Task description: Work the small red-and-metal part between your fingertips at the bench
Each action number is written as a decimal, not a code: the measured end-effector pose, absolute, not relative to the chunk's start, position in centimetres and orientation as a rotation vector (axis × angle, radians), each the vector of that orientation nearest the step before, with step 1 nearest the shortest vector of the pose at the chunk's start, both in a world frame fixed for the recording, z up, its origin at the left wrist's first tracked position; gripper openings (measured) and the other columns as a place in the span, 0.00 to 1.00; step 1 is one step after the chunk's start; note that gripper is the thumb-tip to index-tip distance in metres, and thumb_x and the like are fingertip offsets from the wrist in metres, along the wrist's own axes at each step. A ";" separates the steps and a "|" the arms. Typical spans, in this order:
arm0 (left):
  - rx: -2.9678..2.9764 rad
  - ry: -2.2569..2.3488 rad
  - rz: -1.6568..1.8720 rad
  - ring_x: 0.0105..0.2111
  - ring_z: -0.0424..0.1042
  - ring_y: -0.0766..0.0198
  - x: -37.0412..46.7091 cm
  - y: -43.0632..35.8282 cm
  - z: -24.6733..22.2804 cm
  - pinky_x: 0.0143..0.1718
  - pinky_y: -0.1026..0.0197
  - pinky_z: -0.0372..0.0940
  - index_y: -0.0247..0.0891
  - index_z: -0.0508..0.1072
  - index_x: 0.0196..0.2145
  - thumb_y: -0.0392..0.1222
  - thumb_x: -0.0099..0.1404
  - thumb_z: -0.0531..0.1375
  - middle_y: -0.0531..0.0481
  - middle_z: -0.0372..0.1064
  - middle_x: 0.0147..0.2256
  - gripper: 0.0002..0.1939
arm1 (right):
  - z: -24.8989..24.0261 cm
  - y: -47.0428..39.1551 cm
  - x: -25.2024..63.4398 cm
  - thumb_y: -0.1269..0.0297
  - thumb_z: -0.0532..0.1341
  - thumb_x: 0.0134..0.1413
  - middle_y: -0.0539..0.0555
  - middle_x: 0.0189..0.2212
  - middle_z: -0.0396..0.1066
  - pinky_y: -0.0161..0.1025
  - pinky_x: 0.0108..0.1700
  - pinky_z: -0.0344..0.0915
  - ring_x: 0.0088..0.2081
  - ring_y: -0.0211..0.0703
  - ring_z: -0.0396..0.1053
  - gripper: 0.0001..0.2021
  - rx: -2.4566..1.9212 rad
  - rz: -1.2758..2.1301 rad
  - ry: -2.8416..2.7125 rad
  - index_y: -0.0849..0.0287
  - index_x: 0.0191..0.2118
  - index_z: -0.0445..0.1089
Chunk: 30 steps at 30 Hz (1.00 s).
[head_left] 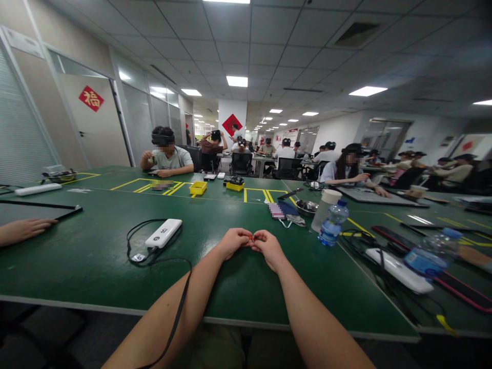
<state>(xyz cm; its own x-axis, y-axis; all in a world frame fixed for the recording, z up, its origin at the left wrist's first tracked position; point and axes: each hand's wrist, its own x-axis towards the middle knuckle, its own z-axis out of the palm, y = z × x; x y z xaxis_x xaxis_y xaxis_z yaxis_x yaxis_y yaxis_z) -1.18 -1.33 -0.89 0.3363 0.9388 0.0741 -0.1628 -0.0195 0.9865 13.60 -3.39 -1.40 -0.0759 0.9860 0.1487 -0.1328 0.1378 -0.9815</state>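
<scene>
Over the green table [215, 220], my left hand [235, 242] and my right hand [268, 248] meet, fingertips almost touching. Pinched between them is a tiny red piece [251, 238], too small to name. Both hands have thumb and forefinger closed at it. Left of my hands lies a white power bank [164, 233] with a black cable [169, 262] running along my left forearm. To the right stand a clear water bottle with a blue label [332, 225] and a pale tumbler [325, 211].
Further back are a yellow bin [198, 188], a metal bowl [306, 206] and a grey cloth [295, 220]. At right lie another bottle [432, 253] and a white power bank [400, 270] with cables. A co-worker's hand [28, 230] rests at far left; other people sit across the table.
</scene>
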 end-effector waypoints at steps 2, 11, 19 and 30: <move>1.292 0.833 1.077 0.25 0.71 0.68 -1.1 -1.4 -0.8 0.33 0.65 0.67 0.29 0.73 0.32 0.26 0.49 0.59 0.47 0.73 0.27 0.11 | -1.4 -3.4 13.6 0.74 0.60 0.36 0.49 0.28 0.69 0.34 0.32 0.68 0.28 0.37 0.72 0.12 -0.967 1.217 -1.240 0.60 0.33 0.65; 1.308 0.832 1.097 0.23 0.69 0.70 -1.2 -1.3 -1.0 0.28 0.67 0.63 0.29 0.74 0.32 0.31 0.51 0.60 0.47 0.72 0.26 0.08 | -1.5 -3.4 13.7 0.73 0.60 0.37 0.49 0.29 0.68 0.32 0.28 0.66 0.25 0.35 0.70 0.13 -0.984 1.176 -1.279 0.60 0.36 0.65; 1.332 0.810 1.064 0.24 0.69 0.70 -1.2 -1.5 -0.8 0.29 0.67 0.63 0.29 0.75 0.32 0.29 0.49 0.60 0.47 0.73 0.26 0.10 | -1.4 -3.4 13.6 0.72 0.60 0.38 0.51 0.28 0.70 0.34 0.29 0.67 0.27 0.37 0.71 0.12 -1.008 1.178 -1.258 0.61 0.35 0.66; 1.304 0.827 1.067 0.26 0.71 0.68 -1.3 -1.3 -1.0 0.33 0.65 0.65 0.29 0.75 0.33 0.30 0.50 0.60 0.44 0.74 0.28 0.10 | -1.2 -3.4 13.6 0.75 0.59 0.38 0.52 0.28 0.71 0.34 0.30 0.67 0.28 0.38 0.72 0.13 -1.027 1.190 -1.253 0.61 0.35 0.67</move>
